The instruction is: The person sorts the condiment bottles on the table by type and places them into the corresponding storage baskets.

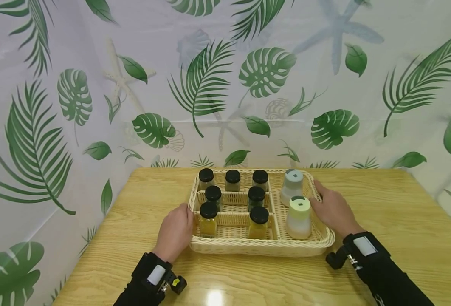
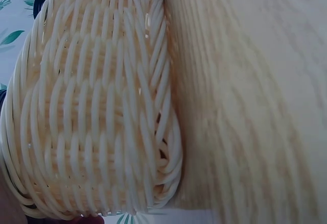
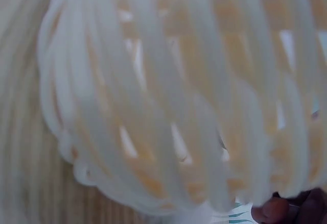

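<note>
A cream woven basket with dividers is on the wooden table, held at both ends. My left hand grips its left side, and my right hand grips the right side with the thumb at the rim. Several black-lidded glass jars stand in the left compartments, including a yellow-filled jar and another jar. On the right stand a green-topped container and a grey-blue-topped container. Woven basket wall fills much of the left wrist view; fingertips show below it in the right wrist view.
The wooden table extends around the basket on both sides and in front. Behind it hangs a white sheet printed with green leaves and starfish. A black strap with a small device sits on each wrist.
</note>
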Motion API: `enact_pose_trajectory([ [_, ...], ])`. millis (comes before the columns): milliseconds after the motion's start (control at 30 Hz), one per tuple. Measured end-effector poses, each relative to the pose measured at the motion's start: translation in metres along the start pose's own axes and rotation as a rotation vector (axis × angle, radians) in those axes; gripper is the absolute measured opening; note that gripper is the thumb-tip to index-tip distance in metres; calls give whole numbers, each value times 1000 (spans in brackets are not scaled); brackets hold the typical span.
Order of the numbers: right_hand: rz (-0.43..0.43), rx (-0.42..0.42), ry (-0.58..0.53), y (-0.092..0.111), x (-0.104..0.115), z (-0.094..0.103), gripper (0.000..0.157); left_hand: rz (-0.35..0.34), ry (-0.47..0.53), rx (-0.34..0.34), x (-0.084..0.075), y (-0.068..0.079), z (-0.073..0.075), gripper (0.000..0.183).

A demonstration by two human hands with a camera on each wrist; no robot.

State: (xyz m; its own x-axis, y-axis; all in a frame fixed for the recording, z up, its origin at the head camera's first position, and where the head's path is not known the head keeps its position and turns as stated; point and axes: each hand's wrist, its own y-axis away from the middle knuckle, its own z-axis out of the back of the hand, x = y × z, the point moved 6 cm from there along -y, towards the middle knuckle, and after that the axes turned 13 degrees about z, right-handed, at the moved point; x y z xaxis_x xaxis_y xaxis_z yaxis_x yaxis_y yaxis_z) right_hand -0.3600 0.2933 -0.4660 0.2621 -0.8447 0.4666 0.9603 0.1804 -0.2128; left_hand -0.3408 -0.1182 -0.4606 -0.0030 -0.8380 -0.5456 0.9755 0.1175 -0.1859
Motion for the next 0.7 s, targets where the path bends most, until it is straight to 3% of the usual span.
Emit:
enact_pose_trajectory([
  [500,-11,14,16,-23,-12,4,68,-5,-5,5,-11,-22,-8,33],
  [700,-1,17,25,-35,-15,0,68,38,-25,17,-9,-31,-9,31],
])
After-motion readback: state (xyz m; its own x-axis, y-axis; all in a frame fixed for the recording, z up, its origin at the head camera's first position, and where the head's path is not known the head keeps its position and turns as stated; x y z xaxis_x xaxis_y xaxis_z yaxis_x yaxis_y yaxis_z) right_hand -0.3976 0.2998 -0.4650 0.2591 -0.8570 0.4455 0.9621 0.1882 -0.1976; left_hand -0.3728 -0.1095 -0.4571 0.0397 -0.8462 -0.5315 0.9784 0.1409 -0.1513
